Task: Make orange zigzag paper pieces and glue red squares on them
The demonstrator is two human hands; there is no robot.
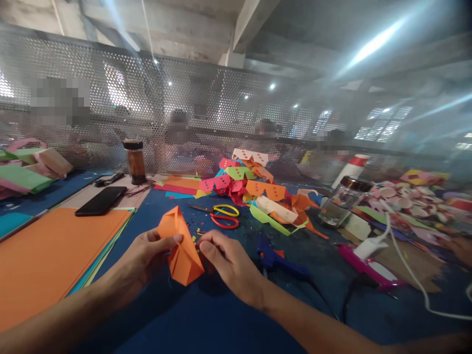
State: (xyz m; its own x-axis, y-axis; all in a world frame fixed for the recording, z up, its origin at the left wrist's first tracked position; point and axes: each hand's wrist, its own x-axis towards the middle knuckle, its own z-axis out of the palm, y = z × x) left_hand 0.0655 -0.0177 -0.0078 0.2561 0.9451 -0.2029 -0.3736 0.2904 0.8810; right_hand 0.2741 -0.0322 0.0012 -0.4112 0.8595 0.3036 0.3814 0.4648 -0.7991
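My left hand (151,253) pinches a piece of folded orange paper (185,258), with the thumb on its front face. Creases run across the paper, and it is held up at a tilt above the blue table. My right hand (230,260) is close by the paper's right edge, its fingers curled and thumb pressed in. Whatever those fingertips hold, if anything, is hidden. Just beyond the hands lie scissors (224,216) with one yellow and one red handle. A blue glue gun (280,260) rests to the right of my right hand.
Large orange sheets (55,260) are stacked at left, near a black phone (101,200) and a dark-filled jar (135,162). Cut paper shapes (265,189) are heaped behind the scissors. A glass jar (342,201) and a pink power strip (370,268) with cords are at right.
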